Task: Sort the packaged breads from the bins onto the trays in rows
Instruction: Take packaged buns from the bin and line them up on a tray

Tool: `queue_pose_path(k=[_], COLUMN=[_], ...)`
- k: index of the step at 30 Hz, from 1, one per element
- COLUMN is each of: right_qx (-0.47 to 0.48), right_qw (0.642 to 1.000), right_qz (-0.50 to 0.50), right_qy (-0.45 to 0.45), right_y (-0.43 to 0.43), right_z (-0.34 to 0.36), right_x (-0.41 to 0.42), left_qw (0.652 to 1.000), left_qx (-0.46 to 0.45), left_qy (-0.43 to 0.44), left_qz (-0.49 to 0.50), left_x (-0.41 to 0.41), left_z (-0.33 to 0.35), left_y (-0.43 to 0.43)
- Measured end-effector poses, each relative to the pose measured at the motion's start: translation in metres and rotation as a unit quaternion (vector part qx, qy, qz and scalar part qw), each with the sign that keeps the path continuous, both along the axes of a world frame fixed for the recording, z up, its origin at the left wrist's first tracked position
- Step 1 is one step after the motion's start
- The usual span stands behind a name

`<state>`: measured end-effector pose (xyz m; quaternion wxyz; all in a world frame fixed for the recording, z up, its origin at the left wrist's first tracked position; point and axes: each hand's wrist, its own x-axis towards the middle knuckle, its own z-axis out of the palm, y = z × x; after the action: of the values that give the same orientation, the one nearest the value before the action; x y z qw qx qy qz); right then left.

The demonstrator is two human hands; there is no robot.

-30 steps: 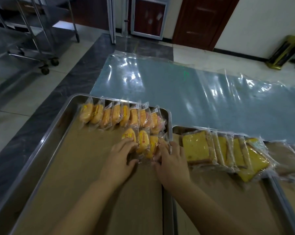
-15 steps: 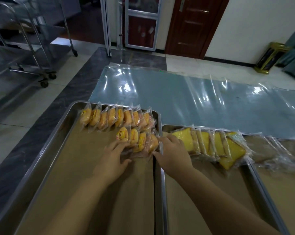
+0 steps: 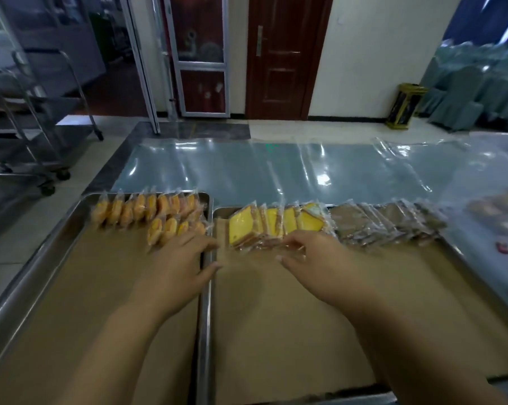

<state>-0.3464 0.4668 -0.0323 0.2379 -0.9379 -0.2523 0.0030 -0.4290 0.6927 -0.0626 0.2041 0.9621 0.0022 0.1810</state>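
Two steel trays lined with brown paper lie side by side. On the left tray [image 3: 36,261] stand two rows of small round orange breads [image 3: 147,209] in clear wrappers. The right tray [image 3: 457,258] holds a row of yellow cake slices [image 3: 241,226] and a row of brown packaged breads [image 3: 387,223]. My left hand [image 3: 176,267] rests flat on the left tray, fingertips at the front short row of orange breads. My right hand [image 3: 320,261] hovers over the right tray, fingers spread, touching the wrappers below the yellow slices. Neither hand holds anything.
A clear plastic sheet [image 3: 276,168] covers the floor beyond the trays. More packaged breads [image 3: 501,211] lie blurred at the right edge. A wheeled steel rack [image 3: 36,133] stands at the left. A brown door [image 3: 282,57] is straight ahead.
My right hand left the orange breads and moved right onto the right tray by the yellow slices. The left hand stayed near the front orange row. The view tilted up.
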Motion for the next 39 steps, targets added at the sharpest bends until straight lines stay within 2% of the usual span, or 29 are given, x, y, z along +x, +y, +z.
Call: queue_pose_path(k=[7,14,19,26,39], right_qx=[-0.087,-0.151,-0.204,-0.255,-0.292], right_qw=[0.995,0.988,0.978,0.958,0.943], right_qz=[-0.016,-0.006,0.014,0.018,0.003], right_qy=[-0.045,-0.035,-0.047,-0.126,-0.16], right_y=[-0.153,-0.286,-0.356,-0.435,-0.568], right_z=[0.032,0.051,0.069,0.09,0.116], right_x=[-0.025,-0.032,-0.018,0.032,0.195], left_qw=[0.997,0.991,0.979,0.956,0.951], left_qx=[0.062,0.051,0.067,0.187,0.14], left_qy=[0.025,0.042,0.042,-0.042,-0.105], left_qz=[-0.043,-0.114,-0.186,-0.22,-0.254], left_x=[-0.024,-0.027,-0.007,0.065,0.239], left_z=[0.031,0.047,0.055,0.072,0.085], left_y=[-0.143,-0.274,-0.337,-0.394,-0.51])
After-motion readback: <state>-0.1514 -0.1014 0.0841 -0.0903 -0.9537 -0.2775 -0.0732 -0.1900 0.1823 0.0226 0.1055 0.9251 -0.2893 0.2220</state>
